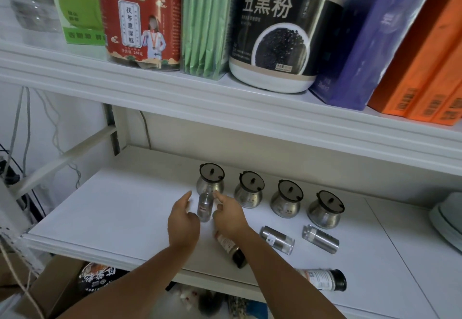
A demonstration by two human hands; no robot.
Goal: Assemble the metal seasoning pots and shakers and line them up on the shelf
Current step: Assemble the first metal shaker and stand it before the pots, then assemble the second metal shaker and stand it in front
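Observation:
Four squat metal seasoning pots with dark lids stand in a row on the white shelf [112,206]: the leftmost pot [210,181], a second pot [250,191], a third pot [287,201] and the rightmost pot [326,211]. In front of the leftmost pot a small metal shaker [205,206] stands upright. My left hand [183,218] and my right hand [228,216] flank it with fingers spread, holding nothing. Two metal shakers lie on their sides at the right, one [277,240] beside the other [321,238].
Two black-capped spice bottles lie near the shelf's front edge, one bottle [231,248] under my right wrist, the other bottle [325,278] further right. A stack of plates [447,221] sits at the far right. The upper shelf [175,93] holds jars and boxes. Cables hang at the left.

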